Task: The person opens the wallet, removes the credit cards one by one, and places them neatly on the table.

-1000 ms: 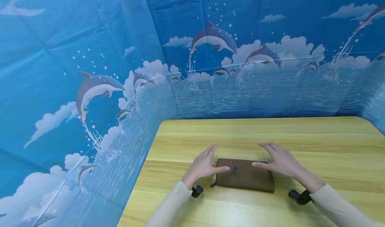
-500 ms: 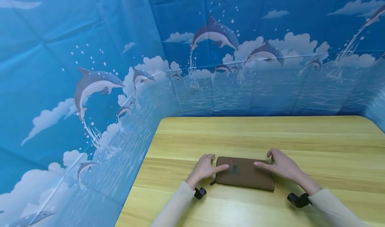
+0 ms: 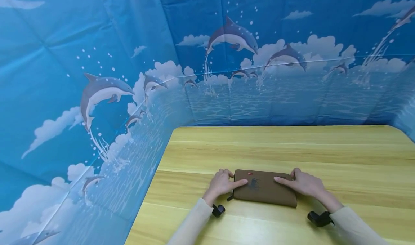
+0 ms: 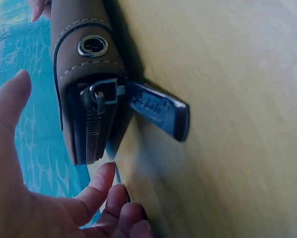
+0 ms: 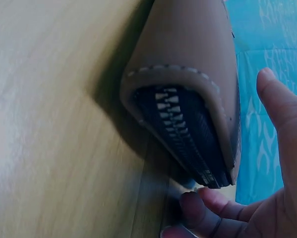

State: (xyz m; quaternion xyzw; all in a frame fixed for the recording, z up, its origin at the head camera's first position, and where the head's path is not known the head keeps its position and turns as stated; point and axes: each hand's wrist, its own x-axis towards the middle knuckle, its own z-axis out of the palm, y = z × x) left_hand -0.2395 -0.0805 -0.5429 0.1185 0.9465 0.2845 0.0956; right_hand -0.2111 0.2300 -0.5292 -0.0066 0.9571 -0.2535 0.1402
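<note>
A brown zip-around wallet (image 3: 267, 194) lies flat on the wooden table, with a small red tag and a dark figure printed on its top. My left hand (image 3: 220, 183) is at its left end, thumb stretched over the top face and fingertips bent at the far corner. At the other end, my right hand (image 3: 306, 184) takes a similar pose. Both wrist views show a gap between thumb and wallet, with fingertips low by the corner. The left wrist view also shows a metal zipper pull (image 4: 158, 110) sticking out beside an eyelet (image 4: 92, 46).
The yellow wood-grain table (image 3: 324, 144) has rounded far corners. Behind it and along its left side hangs a blue dolphin-print sheet (image 3: 207, 104). A black wrist camera (image 3: 319, 219) sits under the right wrist, another (image 3: 218, 210) under the left.
Both hands have come down and in toward the wallet's ends. Their fingers, straighter before, have bent down at its far corners. The wallet has stayed nearly in place.
</note>
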